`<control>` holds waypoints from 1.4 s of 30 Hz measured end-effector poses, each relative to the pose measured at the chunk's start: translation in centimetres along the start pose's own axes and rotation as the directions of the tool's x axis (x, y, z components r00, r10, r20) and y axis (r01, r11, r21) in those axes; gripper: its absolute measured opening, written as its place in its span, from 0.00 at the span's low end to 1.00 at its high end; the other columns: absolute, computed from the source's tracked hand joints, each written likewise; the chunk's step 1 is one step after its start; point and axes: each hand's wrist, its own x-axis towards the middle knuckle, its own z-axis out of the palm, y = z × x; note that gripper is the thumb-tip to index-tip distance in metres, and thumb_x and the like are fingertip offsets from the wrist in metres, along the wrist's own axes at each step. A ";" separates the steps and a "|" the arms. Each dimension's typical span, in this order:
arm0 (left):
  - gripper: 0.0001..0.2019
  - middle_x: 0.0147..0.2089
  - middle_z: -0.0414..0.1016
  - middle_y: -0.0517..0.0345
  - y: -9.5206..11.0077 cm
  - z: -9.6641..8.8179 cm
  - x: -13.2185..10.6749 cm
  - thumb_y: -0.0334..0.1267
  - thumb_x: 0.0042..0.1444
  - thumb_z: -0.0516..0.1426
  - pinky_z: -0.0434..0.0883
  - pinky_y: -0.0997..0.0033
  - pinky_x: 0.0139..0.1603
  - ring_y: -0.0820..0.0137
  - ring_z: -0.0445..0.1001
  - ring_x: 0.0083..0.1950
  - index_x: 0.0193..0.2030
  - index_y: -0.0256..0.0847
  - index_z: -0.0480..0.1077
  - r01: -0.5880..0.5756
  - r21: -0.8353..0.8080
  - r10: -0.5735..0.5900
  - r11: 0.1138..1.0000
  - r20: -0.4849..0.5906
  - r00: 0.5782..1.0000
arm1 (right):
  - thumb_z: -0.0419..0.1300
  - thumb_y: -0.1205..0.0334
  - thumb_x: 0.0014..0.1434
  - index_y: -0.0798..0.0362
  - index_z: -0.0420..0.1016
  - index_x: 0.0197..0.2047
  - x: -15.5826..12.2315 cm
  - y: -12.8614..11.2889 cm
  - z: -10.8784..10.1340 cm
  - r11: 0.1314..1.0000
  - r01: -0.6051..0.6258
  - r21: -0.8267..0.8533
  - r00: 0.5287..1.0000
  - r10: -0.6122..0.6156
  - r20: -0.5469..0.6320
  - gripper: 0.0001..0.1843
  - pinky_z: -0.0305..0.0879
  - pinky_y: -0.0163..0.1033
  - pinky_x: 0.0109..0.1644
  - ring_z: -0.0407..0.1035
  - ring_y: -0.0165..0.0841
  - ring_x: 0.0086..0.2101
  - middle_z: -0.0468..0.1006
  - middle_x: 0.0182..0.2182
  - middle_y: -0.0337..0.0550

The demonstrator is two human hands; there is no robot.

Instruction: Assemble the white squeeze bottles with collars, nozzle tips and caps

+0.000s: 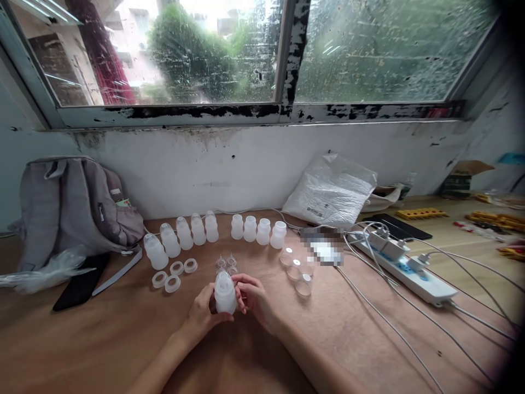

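Note:
A frosted white baby bottle (pixel 225 298) with a clear domed cap stands upright between my hands, close to me over the table. My left hand (pixel 204 307) is wrapped around its left side, thumb across the lower front. Against the upper right side of the same bottle, my right hand (pixel 253 298) is closed with curled fingertips at the cap's edge. Just behind the bottle lie several clear teats (pixel 221 262), partly hidden by it. White collar rings (pixel 173 283) lie to the left. On the right are clear domed caps (pixel 303 288) and small white discs (pixel 306 278).
Several capped bottles (pixel 156 253) stand in a row at back left, several open bottles (pixel 278 235) at back centre. A grey backpack (pixel 69 202) rests far left. On the right are a power strip (pixel 426 287) with cables, a blurred-out device (pixel 324 251) and a silvery bag (pixel 332 189).

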 end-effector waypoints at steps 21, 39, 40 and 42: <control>0.16 0.38 0.70 0.57 8.3 -8.8 7.3 0.43 0.53 0.52 0.68 0.72 0.38 0.70 0.69 0.37 0.48 0.42 0.66 -0.364 0.241 0.279 0.900 0.324 0.904 | 0.59 0.59 0.45 0.56 0.70 0.36 1.5 -0.9 -4.2 0.997 0.043 -0.065 0.987 -0.053 -0.151 0.14 0.47 0.29 0.15 0.54 0.20 0.13 0.64 0.18 0.31; 0.16 0.41 0.74 0.51 6.9 -8.6 21.6 0.45 0.50 0.53 0.62 0.63 0.45 0.60 0.70 0.43 0.44 0.41 0.66 -0.175 0.755 -0.046 0.631 0.262 0.964 | 0.58 0.59 0.45 0.56 0.68 0.34 1.9 -1.2 -4.8 0.996 0.060 -0.073 0.978 -0.074 -0.195 0.13 0.47 0.29 0.15 0.54 0.21 0.12 0.63 0.15 0.30; 0.16 0.40 0.74 0.50 6.5 -8.2 22.0 0.44 0.50 0.52 0.62 0.61 0.46 0.59 0.70 0.44 0.44 0.41 0.66 -0.156 0.770 -0.068 0.619 0.250 0.966 | 0.57 0.60 0.44 0.56 0.68 0.34 1.9 -1.2 -4.7 0.995 0.055 -0.080 0.977 -0.070 -0.202 0.13 0.47 0.28 0.14 0.54 0.21 0.12 0.63 0.15 0.30; 0.16 0.40 0.74 0.49 5.8 -7.7 22.4 0.43 0.51 0.52 0.61 0.56 0.47 0.57 0.69 0.45 0.45 0.39 0.66 -0.122 0.792 -0.105 0.598 0.228 0.968 | 0.57 0.60 0.44 0.56 0.68 0.34 1.9 -1.3 -4.5 0.994 0.044 -0.100 0.976 -0.063 -0.207 0.12 0.47 0.28 0.14 0.54 0.21 0.12 0.63 0.15 0.30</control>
